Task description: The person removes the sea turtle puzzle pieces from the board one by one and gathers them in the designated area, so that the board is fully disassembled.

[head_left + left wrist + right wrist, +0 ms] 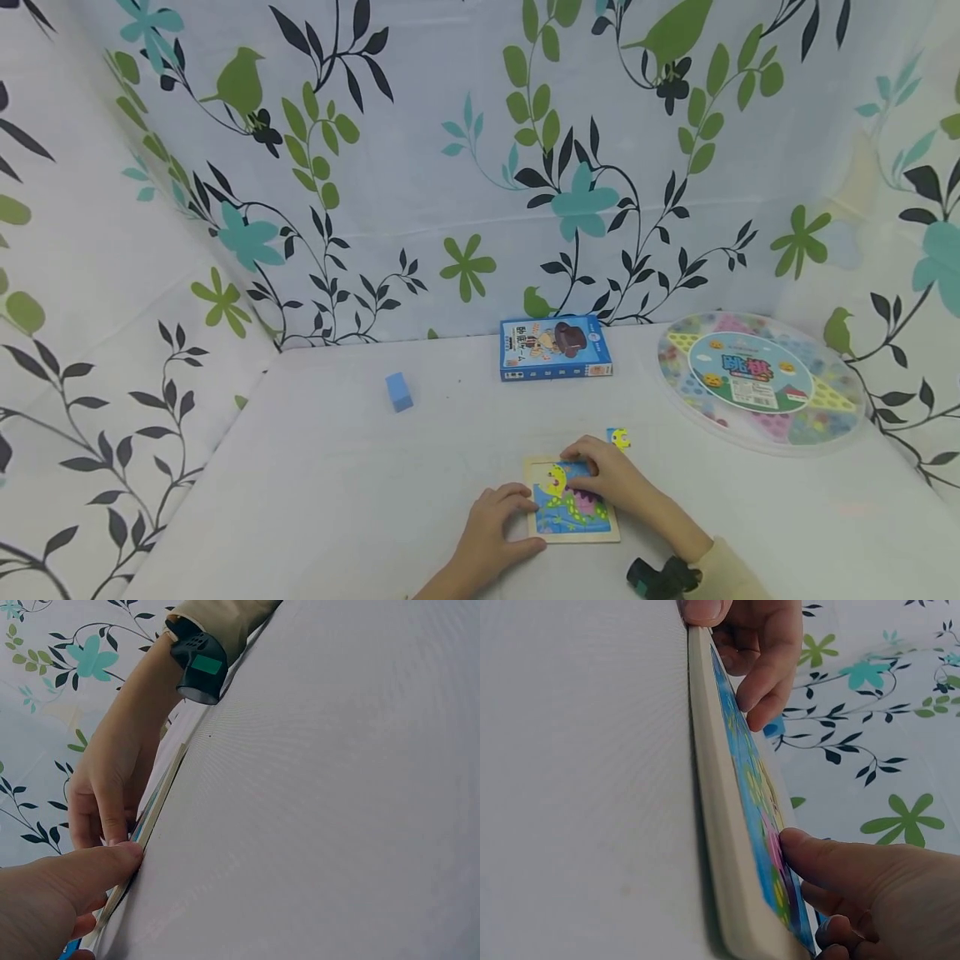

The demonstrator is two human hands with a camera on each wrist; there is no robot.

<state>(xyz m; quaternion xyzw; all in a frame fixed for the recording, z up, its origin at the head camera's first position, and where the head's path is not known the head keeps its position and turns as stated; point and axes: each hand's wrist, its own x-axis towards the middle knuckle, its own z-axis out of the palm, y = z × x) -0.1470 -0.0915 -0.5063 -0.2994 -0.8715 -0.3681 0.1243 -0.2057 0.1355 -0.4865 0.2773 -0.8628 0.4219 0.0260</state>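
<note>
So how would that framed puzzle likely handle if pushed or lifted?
The framed puzzle would probably slide rather than tip, since it lies flat and looks thin. Its wood-like frame suggests it stays stiff when lifted. Tilting might shake parts out, since a loose piece lies outside it.

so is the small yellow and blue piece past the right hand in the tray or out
Out: in the head view, the piece lies on the table, past the right hand, outside the tray.

The round board (762, 382) is showing the large characters 跳棋 in its middle — the blue box (555, 343) is carrying lettering too small to read for certain
</note>
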